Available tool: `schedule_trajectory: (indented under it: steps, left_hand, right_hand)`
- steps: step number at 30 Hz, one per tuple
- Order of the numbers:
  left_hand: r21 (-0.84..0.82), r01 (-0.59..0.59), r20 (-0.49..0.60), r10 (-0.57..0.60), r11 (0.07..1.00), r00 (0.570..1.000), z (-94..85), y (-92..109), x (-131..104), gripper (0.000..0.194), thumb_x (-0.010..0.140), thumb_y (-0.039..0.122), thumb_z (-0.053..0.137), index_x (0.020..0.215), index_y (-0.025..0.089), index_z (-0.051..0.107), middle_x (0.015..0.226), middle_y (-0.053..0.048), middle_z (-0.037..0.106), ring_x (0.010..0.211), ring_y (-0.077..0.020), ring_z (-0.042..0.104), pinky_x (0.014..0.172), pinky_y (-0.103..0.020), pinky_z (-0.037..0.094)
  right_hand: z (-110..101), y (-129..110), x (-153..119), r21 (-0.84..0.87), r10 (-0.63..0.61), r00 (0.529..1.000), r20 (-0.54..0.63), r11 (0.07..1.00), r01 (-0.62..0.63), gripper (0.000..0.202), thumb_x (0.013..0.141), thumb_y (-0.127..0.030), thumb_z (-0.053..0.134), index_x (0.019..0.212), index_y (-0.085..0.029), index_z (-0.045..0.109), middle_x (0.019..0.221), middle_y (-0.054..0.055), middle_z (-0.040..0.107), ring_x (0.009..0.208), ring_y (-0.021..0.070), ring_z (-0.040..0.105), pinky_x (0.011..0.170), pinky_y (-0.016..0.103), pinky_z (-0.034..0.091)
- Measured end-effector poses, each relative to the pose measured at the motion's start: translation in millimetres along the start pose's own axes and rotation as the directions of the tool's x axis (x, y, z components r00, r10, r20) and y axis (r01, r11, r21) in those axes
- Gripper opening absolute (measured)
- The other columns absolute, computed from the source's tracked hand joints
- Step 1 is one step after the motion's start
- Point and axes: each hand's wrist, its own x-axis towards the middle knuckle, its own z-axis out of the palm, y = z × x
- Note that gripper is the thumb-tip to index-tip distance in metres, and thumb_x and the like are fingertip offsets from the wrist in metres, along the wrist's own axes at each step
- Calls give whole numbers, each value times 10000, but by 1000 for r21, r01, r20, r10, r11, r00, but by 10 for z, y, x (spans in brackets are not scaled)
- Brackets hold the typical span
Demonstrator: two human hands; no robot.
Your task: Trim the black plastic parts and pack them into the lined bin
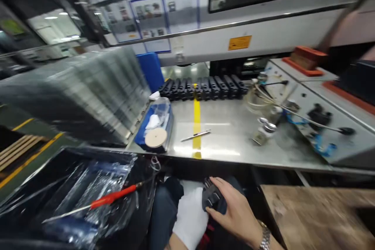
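A black moulded part [213, 197] is held low over my lap, between my two hands. My right hand [234, 209], bare with a metal-banded watch at the wrist, grips it from the right, the thumb at its lower edge and the fingers over its top. My left hand [191, 211], in a white glove, is closed against its left side; the glove's fingertips are partly hidden. Beyond the hands, a pen [195, 135] lies on the metal bench [222, 144]. Several similar black parts [205, 87] stand in a row along the bench's back edge.
A blue bin [140, 134] with a round pale disc [156, 138] sits at the bench's left. A red-handled tool [113, 197] lies over a plastic-lined black crate [67, 164]. Small glass jars [265, 131] and a tubed grey machine [331, 105] are right. A wooden board [316, 215] is lower right.
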Motion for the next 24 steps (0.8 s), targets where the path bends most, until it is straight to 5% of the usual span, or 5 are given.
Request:
schedule_trajectory:
  steps: [5,12,16,21,24]
  left_hand:
    - [-559,135,-45,-193,818,980,-434,-449,-338,421,650,334,655,1048,199,633,1157,-134,741,1099,-316,683,992,-427,522]
    - [-805,56,-108,-239,590,965,-766,-394,-665,466,629,314,709,1070,170,662,1168,-107,745,1089,-298,690,993,-404,530]
    - [-860,-26,-164,-227,510,960,-708,-493,-655,453,587,295,790,1011,166,696,1179,-101,740,1113,-299,678,1007,-403,524]
    - [-1000,15,21,-297,-22,955,-523,-672,-496,458,580,542,867,838,177,765,777,-73,750,808,-262,725,928,-410,582]
    - [-992,-47,-15,-265,-114,964,-447,-643,-380,425,689,616,782,849,222,768,903,-103,769,1035,-311,712,1002,-434,569]
  right_hand:
    - [197,267,1094,-56,-77,984,161,995,87,269,963,-443,623,1065,-207,699,1157,72,718,1063,210,680,958,444,554]
    - [523,572,2142,-177,40,960,276,984,10,268,970,-424,627,1046,-168,654,1071,52,672,956,189,649,880,412,540]
    - [406,641,1983,-168,113,949,294,984,-65,353,982,-520,560,935,-178,635,856,12,653,717,134,611,721,329,535]
    - [-28,431,1157,-1,71,963,259,997,-73,663,943,-718,266,1023,-187,654,640,34,644,550,201,632,566,345,563]
    - [-289,66,653,123,-9,974,228,992,-19,572,966,-663,349,1142,-223,670,810,60,745,707,205,734,642,291,609]
